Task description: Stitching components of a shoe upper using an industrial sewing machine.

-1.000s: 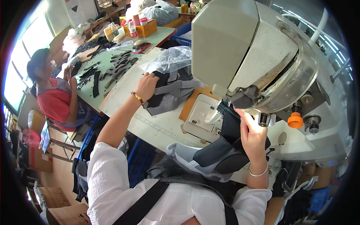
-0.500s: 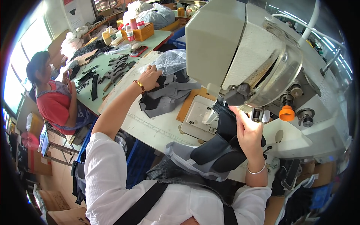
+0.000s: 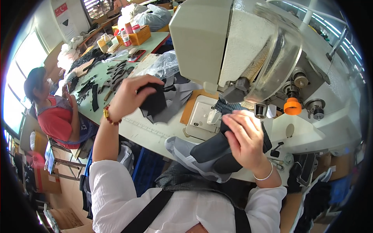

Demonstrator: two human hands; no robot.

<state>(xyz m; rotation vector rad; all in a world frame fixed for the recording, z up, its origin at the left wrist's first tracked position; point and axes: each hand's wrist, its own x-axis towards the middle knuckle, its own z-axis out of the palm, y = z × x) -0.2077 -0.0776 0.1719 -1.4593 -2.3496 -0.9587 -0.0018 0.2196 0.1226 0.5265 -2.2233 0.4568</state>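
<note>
My left hand [image 3: 130,95], a beaded bracelet at its wrist, is raised over the work table and closed on a dark fabric piece [image 3: 154,100], its thumb lying across it. Beneath and beside that piece is a loose pile of grey and black cut fabric pieces [image 3: 182,95]. At the sewing machine [image 3: 200,42], black-and-grey sewn fabric [image 3: 211,149] runs from beside the metal bed plate [image 3: 201,116] down over the table's near edge. My right hand [image 3: 248,139] lies over this fabric, fingers stretched out and thumb apart.
A person in a red top [image 3: 58,120] sits at the green table [image 3: 104,86], which carries dark cut strips, a phone [image 3: 136,55] and a wooden box [image 3: 139,35] of bottles. Clear plastic sheeting [image 3: 161,65] lies behind the pile. A blue crate [image 3: 149,169] stands below the table.
My left hand has lifted a dark piece off the pile and brought it left and nearer. My right hand has drawn back from the needle area, and its fingers have straightened.
</note>
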